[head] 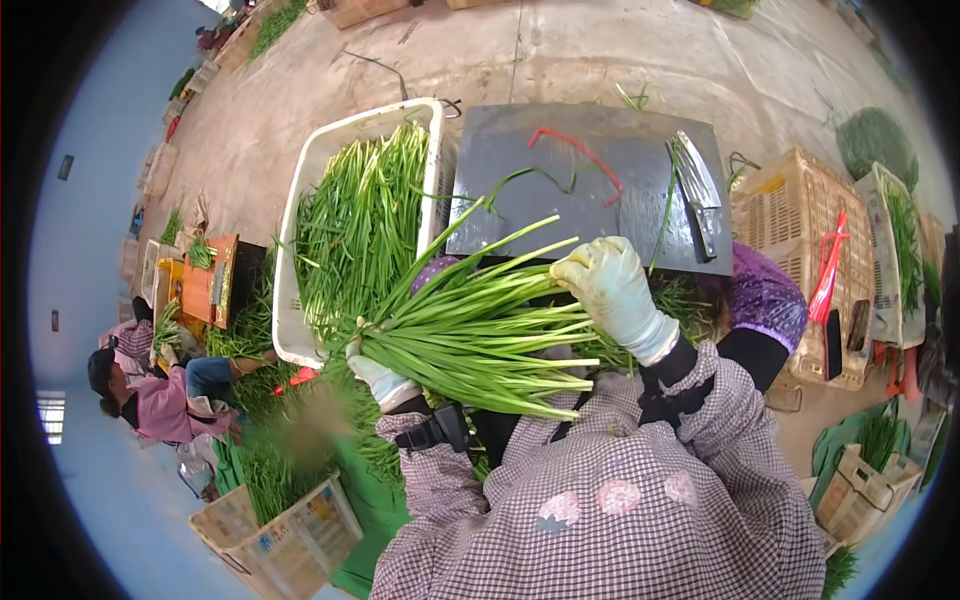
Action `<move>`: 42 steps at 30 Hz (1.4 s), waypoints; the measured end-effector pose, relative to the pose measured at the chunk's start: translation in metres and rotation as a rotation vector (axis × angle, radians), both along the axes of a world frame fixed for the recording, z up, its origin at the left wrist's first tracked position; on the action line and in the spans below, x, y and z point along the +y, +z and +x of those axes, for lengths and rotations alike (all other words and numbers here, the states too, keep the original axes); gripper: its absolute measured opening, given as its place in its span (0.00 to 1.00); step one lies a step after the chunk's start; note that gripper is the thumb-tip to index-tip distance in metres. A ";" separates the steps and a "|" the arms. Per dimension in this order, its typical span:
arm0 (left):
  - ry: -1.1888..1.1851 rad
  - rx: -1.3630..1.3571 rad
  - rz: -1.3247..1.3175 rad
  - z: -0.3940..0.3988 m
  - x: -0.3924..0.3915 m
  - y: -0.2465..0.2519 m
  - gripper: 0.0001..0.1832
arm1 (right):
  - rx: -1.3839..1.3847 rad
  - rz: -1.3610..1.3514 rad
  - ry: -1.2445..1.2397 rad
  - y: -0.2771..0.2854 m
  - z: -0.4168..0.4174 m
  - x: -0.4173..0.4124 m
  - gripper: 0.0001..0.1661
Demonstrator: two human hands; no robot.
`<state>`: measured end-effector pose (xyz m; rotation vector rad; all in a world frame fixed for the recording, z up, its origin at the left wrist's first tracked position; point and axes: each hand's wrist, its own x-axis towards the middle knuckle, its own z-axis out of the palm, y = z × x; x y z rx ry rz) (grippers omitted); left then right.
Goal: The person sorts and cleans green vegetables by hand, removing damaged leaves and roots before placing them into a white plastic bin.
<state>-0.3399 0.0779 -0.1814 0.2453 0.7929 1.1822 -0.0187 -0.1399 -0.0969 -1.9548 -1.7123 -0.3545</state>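
My left hand (379, 375), in a pale glove, is closed around a fanned bunch of long green garlic chives (465, 337). At the pale stem ends on the right, the gloved fingers of my right hand (611, 292) pinch some of the stalks. Beyond the bunch stands a dark board (540, 202) with a red strip (581, 154), a few loose green leaves and a broad-bladed knife with a black handle (701, 225) on it. Left of the board, a white plastic crate (285, 300) holds many more chives.
Chive heaps lie at my left around a second crate (300, 540). To the right, an upturned crate (795, 180) carries red ties (829, 277) and a dark phone-like object (859, 324). A co-worker (161, 390) sits at far left beside an orange board (210, 281).
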 end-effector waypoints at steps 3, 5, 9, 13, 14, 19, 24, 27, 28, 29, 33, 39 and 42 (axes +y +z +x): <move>-0.061 -0.127 0.026 -0.013 -0.001 -0.008 0.20 | 0.147 0.084 0.000 0.016 0.005 -0.008 0.05; -0.135 -0.139 0.070 -0.024 0.000 -0.015 0.23 | 0.313 0.260 -0.096 0.020 0.011 -0.027 0.06; -0.022 0.157 0.000 -0.009 -0.002 -0.008 0.24 | 0.546 -0.047 -0.240 -0.016 0.059 -0.110 0.02; -0.038 0.078 -0.027 0.004 -0.005 0.000 0.18 | 0.267 -0.974 -0.263 -0.069 0.062 -0.164 0.15; -0.041 -0.006 -0.046 0.007 -0.007 0.003 0.19 | 0.464 -0.669 -0.217 -0.066 0.054 -0.148 0.17; -0.116 -0.066 0.148 -0.012 0.008 -0.027 0.25 | 1.497 -0.398 0.175 -0.047 0.006 -0.050 0.24; -0.070 -0.048 0.232 -0.010 0.007 -0.020 0.23 | 1.599 -0.376 0.241 -0.067 -0.024 -0.024 0.24; -0.057 -0.093 0.237 -0.007 0.002 -0.020 0.20 | 1.697 -0.344 0.176 -0.070 -0.034 -0.021 0.23; -0.050 -0.193 0.239 0.000 -0.003 -0.014 0.20 | 1.773 -0.330 0.171 -0.070 -0.035 -0.020 0.23; -0.043 -0.293 0.239 0.007 -0.006 -0.011 0.19 | 1.850 -0.313 0.165 -0.070 -0.034 -0.021 0.23; -0.192 -0.406 0.333 -0.023 0.013 -0.033 0.22 | 2.089 -0.311 0.306 -0.068 -0.037 -0.028 0.24; -0.133 -0.432 0.317 0.010 -0.005 -0.017 0.31 | 2.336 -0.192 0.340 -0.103 -0.033 -0.046 0.21; -0.195 -0.623 0.370 0.015 -0.011 -0.003 0.36 | 1.892 -0.266 0.413 -0.104 -0.029 -0.049 0.21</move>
